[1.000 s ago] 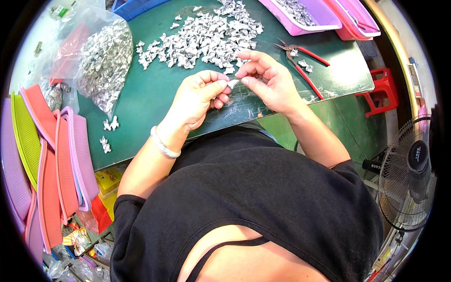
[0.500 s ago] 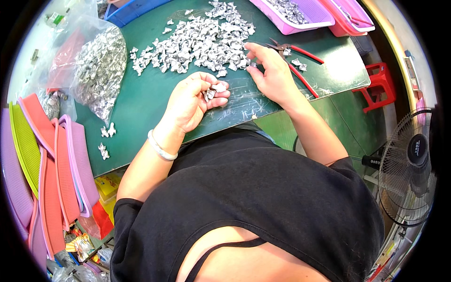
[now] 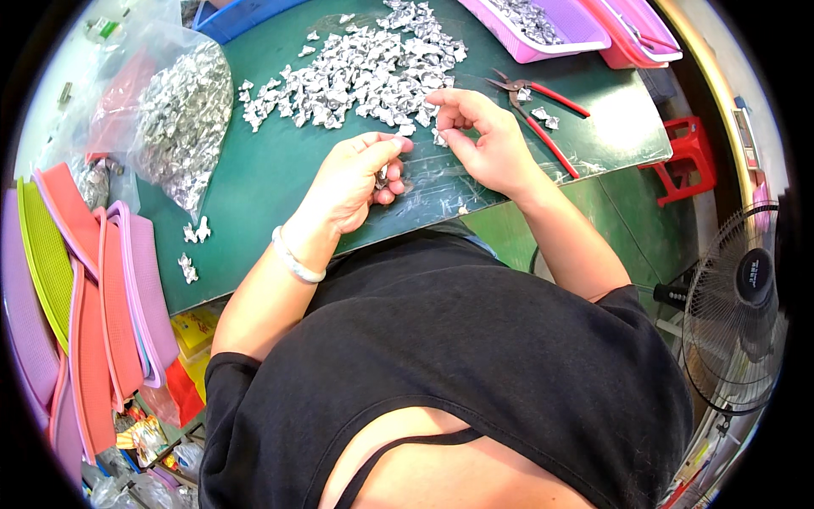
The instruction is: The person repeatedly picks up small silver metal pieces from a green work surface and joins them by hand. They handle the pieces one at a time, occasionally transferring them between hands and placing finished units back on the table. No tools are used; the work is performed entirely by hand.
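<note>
My left hand (image 3: 356, 180) is closed, palm up, around small silvery metal pieces (image 3: 381, 176), which show only partly between the curled fingers. Just right of it, my right hand (image 3: 487, 140) hovers low over the table with fingers bent and a gap between thumb and fingertips. By its thumb tip lies one silvery piece (image 3: 439, 137); whether they touch I cannot tell. Beyond both hands spreads a loose pile of the same crumpled-looking metal pieces (image 3: 373, 72). Cutting pliers with red handles (image 3: 543, 136) lie opened on the table, right of my right hand.
The green table (image 3: 280, 195) carries a clear bag of metal pieces (image 3: 182, 119) at left. Purple basket (image 3: 543, 47) and blue bin (image 3: 242, 19) stand at the far side. Stacked plastic baskets (image 3: 93, 297) are at left; a red stool (image 3: 682, 161) and a fan (image 3: 738, 305) at right.
My left fingers have curled over the pieces that lay visible in them. My right hand has shifted slightly nearer and left, and a piece now shows by its thumb.
</note>
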{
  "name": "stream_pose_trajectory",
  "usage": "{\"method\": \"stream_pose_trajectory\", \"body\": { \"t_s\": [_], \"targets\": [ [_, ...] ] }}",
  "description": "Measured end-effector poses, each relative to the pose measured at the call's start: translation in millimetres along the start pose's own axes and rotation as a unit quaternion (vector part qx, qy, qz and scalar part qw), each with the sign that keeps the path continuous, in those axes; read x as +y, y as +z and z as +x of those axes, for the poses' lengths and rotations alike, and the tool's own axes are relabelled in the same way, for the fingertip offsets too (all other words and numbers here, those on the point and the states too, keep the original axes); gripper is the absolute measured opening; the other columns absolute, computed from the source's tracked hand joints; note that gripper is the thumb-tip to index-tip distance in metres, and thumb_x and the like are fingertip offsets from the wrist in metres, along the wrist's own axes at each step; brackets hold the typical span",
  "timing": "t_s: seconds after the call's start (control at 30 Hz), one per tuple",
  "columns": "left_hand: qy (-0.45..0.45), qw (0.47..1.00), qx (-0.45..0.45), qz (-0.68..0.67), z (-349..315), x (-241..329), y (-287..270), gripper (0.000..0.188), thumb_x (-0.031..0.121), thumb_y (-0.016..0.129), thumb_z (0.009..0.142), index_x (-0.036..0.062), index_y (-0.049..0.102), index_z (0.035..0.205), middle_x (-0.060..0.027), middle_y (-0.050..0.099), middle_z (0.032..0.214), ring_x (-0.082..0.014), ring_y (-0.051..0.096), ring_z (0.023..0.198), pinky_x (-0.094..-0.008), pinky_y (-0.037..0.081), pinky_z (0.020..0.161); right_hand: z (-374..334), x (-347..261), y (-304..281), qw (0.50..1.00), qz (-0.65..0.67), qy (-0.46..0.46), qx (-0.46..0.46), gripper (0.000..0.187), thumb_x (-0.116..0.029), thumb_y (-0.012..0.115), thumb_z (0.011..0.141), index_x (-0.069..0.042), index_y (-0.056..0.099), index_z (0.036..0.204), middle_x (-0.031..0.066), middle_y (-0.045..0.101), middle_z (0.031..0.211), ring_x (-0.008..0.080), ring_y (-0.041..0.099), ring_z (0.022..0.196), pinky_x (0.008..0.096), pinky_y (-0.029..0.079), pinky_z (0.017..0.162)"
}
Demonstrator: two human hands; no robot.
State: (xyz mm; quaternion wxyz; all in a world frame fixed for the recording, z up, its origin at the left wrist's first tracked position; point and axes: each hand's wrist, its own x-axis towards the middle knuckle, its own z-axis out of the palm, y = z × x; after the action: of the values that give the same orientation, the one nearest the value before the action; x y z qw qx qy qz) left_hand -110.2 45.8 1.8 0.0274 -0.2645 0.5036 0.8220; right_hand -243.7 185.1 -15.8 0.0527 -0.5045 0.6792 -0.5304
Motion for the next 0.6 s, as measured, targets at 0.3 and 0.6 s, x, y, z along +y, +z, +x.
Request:
{"method": "stream_pose_trajectory", "body": {
  "t_s": [0.3,0.6],
  "targets": [
    [0.005,1.0,-0.008,0.014,-0.2,-1.9,-2.5,0.015,0.006,0.048,0.085,0.0005,0.055,0.097,-0.001,0.053,0.067,-0.0071,0.05,0.054,-0.0162,0.036,0.042,-7.7,-11.4,-5.5,0.984,-0.175,0.005,-0.03,0.041,-0.005,0.061,0.069,-0.006,0.049,0.109,0.0084,0.055,0.081,0.0265,0.053,0.077,0.0359,0.043,0.069],
    [0.002,1.0,-0.021,0.014,-0.4,-0.2,-2.5,0.016,0.01,0.05,0.085,0.0002,0.055,0.096,-0.0043,0.056,0.072,-0.009,0.053,0.058,-0.0177,0.04,0.045,-11.9,-2.8,2.6,0.982,-0.186,-0.02,-0.028,0.045,0.002,0.062,0.069,-0.006,0.05,0.112,0.0064,0.055,0.079,0.0192,0.056,0.072,0.0294,0.046,0.064]
  ]
}}
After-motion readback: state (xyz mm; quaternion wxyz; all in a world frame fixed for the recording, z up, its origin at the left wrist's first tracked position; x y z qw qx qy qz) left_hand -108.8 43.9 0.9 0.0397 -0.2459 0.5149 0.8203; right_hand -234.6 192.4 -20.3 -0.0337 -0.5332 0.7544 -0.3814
